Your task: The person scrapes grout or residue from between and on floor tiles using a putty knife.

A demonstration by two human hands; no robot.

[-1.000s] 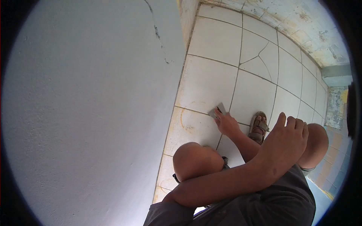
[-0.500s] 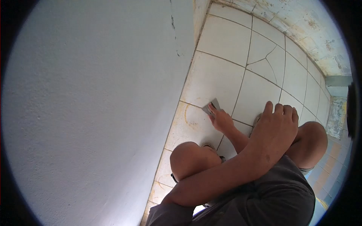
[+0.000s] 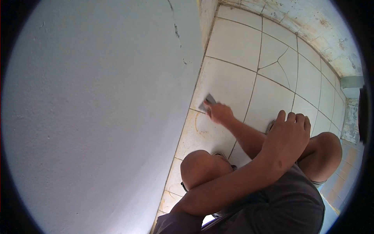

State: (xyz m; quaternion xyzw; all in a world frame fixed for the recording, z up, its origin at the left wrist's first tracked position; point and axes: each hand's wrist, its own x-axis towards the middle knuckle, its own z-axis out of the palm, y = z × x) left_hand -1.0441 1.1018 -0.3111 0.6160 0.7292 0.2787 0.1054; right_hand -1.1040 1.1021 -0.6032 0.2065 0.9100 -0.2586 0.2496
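Note:
My right hand (image 3: 220, 112) is closed on the handle of a putty knife (image 3: 208, 102) with a flat grey metal blade. The blade lies low over the white floor tiles (image 3: 230, 84), close to the foot of the wall, just above a grout line. Slight blur smears the blade. My left arm crosses in front of my right arm. Beside my right knee (image 3: 325, 150), my left hand (image 3: 289, 134) hangs palm down with fingers slightly bent and apart; no object shows in it. Its palm is hidden.
A pale painted wall (image 3: 101, 117) fills the left side, with a thin crack near the top. Yellowish stains (image 3: 199, 126) mark the tile beneath the blade. One tile farther off has branching cracks (image 3: 277, 61). A stained wall (image 3: 311, 23) borders the floor at the upper right.
My right hand has moved the putty knife up and left across the tile, nearer the wall. My left hand keeps its pose, and the view has shifted slightly.

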